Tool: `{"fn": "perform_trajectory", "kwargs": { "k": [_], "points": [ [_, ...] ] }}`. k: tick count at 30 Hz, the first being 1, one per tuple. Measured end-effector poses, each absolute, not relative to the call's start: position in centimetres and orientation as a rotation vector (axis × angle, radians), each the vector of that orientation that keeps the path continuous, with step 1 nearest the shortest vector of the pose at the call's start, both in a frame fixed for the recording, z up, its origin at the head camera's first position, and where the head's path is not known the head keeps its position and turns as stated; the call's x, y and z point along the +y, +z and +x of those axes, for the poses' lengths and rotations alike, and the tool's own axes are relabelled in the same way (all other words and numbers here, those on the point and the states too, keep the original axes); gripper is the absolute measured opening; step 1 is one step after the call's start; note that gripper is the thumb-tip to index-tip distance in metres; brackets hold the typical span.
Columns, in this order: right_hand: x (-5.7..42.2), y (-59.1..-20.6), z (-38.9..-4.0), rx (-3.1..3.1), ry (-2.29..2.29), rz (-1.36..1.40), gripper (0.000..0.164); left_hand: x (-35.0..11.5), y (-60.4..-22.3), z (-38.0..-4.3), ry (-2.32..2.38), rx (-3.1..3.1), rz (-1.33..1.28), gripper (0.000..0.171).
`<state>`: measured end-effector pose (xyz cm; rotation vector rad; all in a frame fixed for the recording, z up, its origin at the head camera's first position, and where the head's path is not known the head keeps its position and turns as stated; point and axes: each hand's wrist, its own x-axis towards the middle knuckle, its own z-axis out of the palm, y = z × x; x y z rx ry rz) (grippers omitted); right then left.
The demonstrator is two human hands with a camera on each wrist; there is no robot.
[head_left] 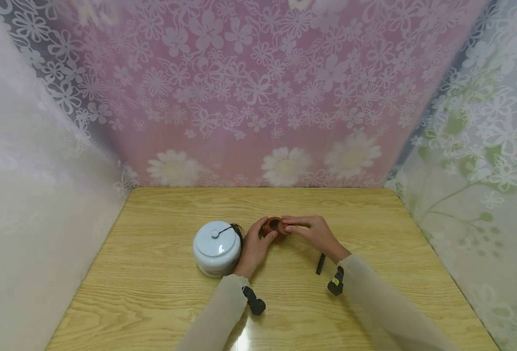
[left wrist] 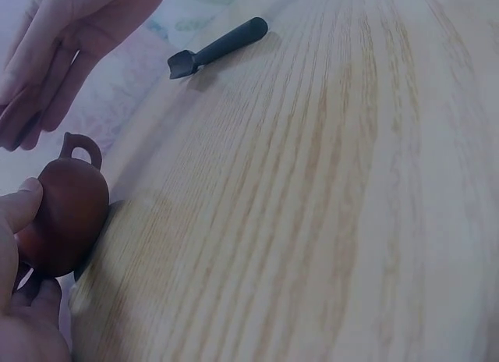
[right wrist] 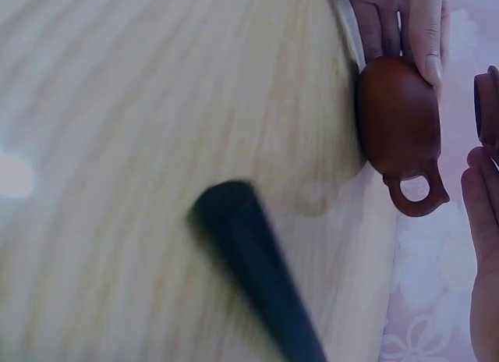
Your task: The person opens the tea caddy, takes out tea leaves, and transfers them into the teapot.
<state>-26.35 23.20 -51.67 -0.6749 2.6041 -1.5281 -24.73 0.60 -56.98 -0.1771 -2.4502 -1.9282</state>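
Note:
A small reddish-brown clay teapot stands on the wooden table, its round mouth uncovered in the head view. Its loop handle faces the right-hand side, and its body shows plainly in the right wrist view. My left hand holds the teapot from the left, thumb on the near side and fingers behind. Just above and right of the mouth, my right hand pinches the teapot's lid, which is apart from the pot. The right fingers partly hide the lid in the head view.
A white lidded jar with a dark cord and tassel stands close to the left of my left forearm. A black scoop-like tool lies on the table under my right wrist. Patterned curtains enclose the back and sides.

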Motion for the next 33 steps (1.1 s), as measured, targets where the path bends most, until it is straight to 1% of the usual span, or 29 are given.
{"fn": "perform_trajectory", "kwargs": {
  "k": [4, 9, 17, 24, 33],
  "points": [
    [23.9, -51.8, -25.6, 2.613, -1.488, -0.641, 0.035, 0.7, -57.0, -24.8, -1.932, -2.443, -0.179, 0.062],
    [24.6, -52.2, -24.7, 2.607, -1.446, -0.632, 0.030, 0.7, -56.9, -24.7, -1.939, -2.433, -0.183, 0.062],
    [25.1, -53.5, -23.9, 2.627, -1.386, -0.712, 0.028, 0.8, -56.8, -24.7, -1.947, -2.427, -0.167, 0.061],
    [25.5, -54.6, -23.3, 2.610, -1.371, -0.706, 0.024, 0.8, -56.8, -24.6, -1.936, -2.444, -0.159, 0.061],
    [25.6, -55.7, -23.0, 2.573, -1.331, -0.798, 0.022, 0.8, -56.7, -24.6, -1.920, -2.454, -0.158, 0.062]
  ]
}}
